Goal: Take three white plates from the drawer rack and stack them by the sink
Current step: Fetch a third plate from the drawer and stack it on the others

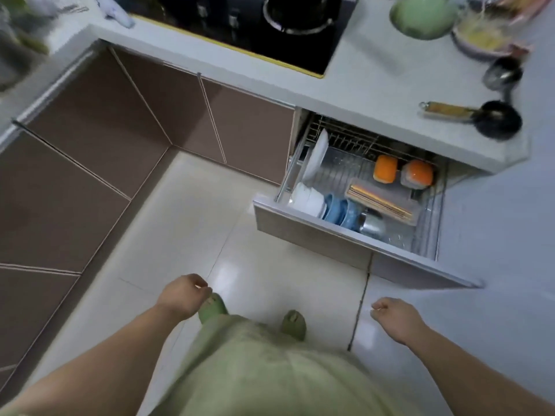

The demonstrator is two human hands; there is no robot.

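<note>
Hands hang low over the pale floor tiles, nearest the camera. The left hand (pixel 184 295) has its fingers loosely curled inward and grasps nothing; the right hand (pixel 393 318) is likewise loosely curled and empty. Between them show a green garment and two green slippers (pixel 292 324) on the tiles.

Beyond the right hand, the drawer rack (pixel 345 235) stands pulled out from under the counter, well apart from both hands. At its front left corner sits a cluster of white bowls (pixel 309 199), with blue bowls (pixel 339 210) just beside them and a shiny steel vessel (pixel 372 225) to their right. A tray of chopsticks (pixel 381 201) lies across the middle. Farther back on the left, white plates (pixel 315 156) stand on edge in the wire rack, tilted; how many there are cannot be told. Two orange-lidded containers (pixel 402 171) sit at the back right.

On the counter (pixel 375 85) above lie a small black pan (pixel 497 118) with a wooden handle, a ladle (pixel 503 75), and a green bowl (pixel 420 15). The black cooktop (pixel 270 34) carries dark pots.
</note>
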